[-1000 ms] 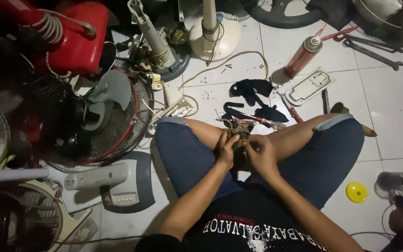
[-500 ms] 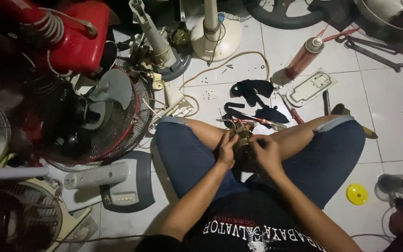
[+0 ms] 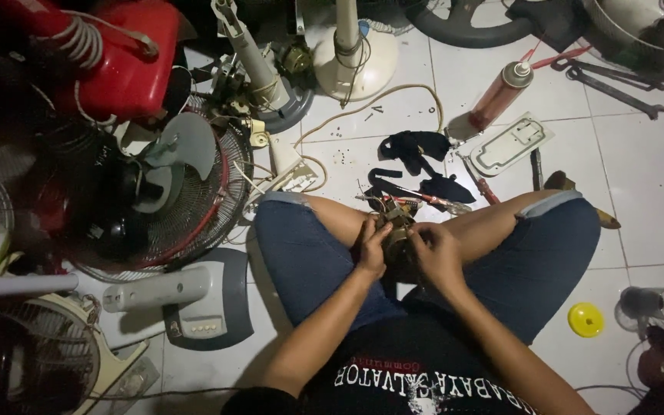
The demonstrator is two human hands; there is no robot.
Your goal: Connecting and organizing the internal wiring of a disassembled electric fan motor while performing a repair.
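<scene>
Left hand [image 3: 370,250] and right hand [image 3: 433,252], fingers closed around a small dark metal fan motor [image 3: 398,230] with wires, held above the white tiled floor [image 3: 393,123], between crossed legs.

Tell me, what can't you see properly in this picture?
- The small motor part in the head view: both hands cover most of it, so its shape is unclear.
- Left hand and right hand: their fingers are curled in and hidden.
- The fan: its left side is lost in darkness.
- The red thing: cut off by the top edge.
- The screws on the floor: too small to count.
</scene>
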